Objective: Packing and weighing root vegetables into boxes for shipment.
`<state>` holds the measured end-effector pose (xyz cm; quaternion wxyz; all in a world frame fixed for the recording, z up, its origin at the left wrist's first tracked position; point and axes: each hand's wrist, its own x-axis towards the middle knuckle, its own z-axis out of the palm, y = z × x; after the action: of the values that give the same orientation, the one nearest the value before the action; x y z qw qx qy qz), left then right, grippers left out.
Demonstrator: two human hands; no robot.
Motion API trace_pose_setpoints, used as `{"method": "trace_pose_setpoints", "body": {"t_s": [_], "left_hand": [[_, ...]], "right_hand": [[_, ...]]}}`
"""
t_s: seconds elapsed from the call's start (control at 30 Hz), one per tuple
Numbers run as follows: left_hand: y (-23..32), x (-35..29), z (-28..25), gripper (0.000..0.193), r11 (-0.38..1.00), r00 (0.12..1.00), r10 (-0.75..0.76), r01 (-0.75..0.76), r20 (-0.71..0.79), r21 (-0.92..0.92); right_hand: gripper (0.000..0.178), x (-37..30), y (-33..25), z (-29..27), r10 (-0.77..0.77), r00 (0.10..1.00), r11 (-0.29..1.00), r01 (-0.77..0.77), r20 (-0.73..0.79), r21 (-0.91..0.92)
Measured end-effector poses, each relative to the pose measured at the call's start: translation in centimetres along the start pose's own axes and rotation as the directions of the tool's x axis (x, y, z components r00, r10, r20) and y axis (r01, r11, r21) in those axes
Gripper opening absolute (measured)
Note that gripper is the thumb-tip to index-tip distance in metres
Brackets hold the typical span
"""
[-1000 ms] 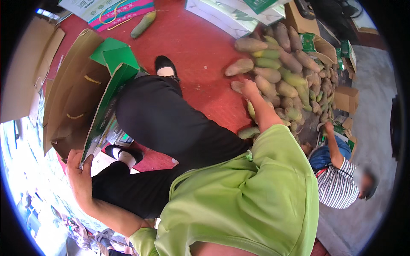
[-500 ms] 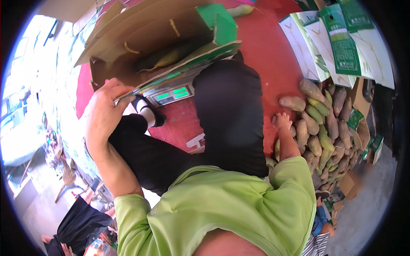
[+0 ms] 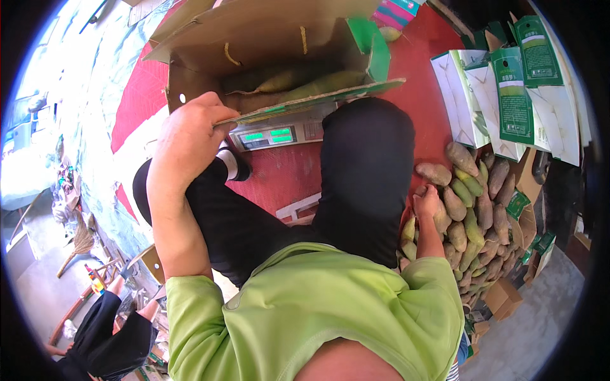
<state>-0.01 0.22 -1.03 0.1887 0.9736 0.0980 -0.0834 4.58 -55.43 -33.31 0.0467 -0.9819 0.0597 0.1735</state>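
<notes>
My left hand (image 3: 194,130) pinches the near edge of an open cardboard box (image 3: 210,76), thumb and fingers on either side of it. The box is brown inside, with green on its outside and yellow cord loops. Several long green radishes (image 3: 330,84) lie in it. Below the box's near edge shows a scale (image 3: 267,136) with lit green displays. My right hand (image 3: 427,203) is down at the left side of a pile of soil-covered radishes (image 3: 473,225), fingers curled round a radish that is mostly hidden by the hand.
Green-and-white folded cartons (image 3: 515,95) stand at the upper right, beyond the pile. Beneath the box lies a red floor covering (image 3: 279,171). My black-trousered knees flank the scale. A broom (image 3: 81,238) and another person's dark-clothed legs (image 3: 121,343) show at the left.
My right hand's fingers have gone from spread over the radishes to curled round one. My left hand keeps its hold on the box edge. The view has shifted, moving the box rightward.
</notes>
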Motion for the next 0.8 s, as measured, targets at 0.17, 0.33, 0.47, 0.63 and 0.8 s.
{"method": "trace_pose_setpoints", "body": {"t_s": [0.17,0.33,0.47,0.63,0.8], "left_hand": [[0.4,-0.5,0.1,0.019,1.000,1.000,0.010,-0.009,-0.017,0.018],[0.2,-0.9,0.2,0.019,0.998,0.998,0.043,-0.041,-0.044,0.052],[0.2,-1.0,0.3,0.018,0.997,0.997,0.061,-0.058,-0.057,0.049],[-0.2,-1.4,0.2,0.017,0.996,0.995,0.071,-0.067,-0.071,0.054],[-0.5,-1.3,0.2,0.016,0.995,0.995,0.082,-0.079,-0.060,0.060]], "right_hand": [[0.057,0.6,1.4,-0.9,0.129,0.976,0.917,-0.051,-0.173,0.396],[0.044,2.6,0.1,-3.7,0.155,0.976,0.564,0.042,-0.156,0.825],[0.049,4.0,-6.7,-12.4,-0.021,0.914,0.479,0.366,-0.406,0.798],[0.045,0.5,-18.3,-26.6,-0.079,0.814,0.275,0.572,-0.575,0.772],[0.045,-2.6,-26.0,-33.7,-0.203,0.689,-0.083,0.696,-0.696,0.713]]}}
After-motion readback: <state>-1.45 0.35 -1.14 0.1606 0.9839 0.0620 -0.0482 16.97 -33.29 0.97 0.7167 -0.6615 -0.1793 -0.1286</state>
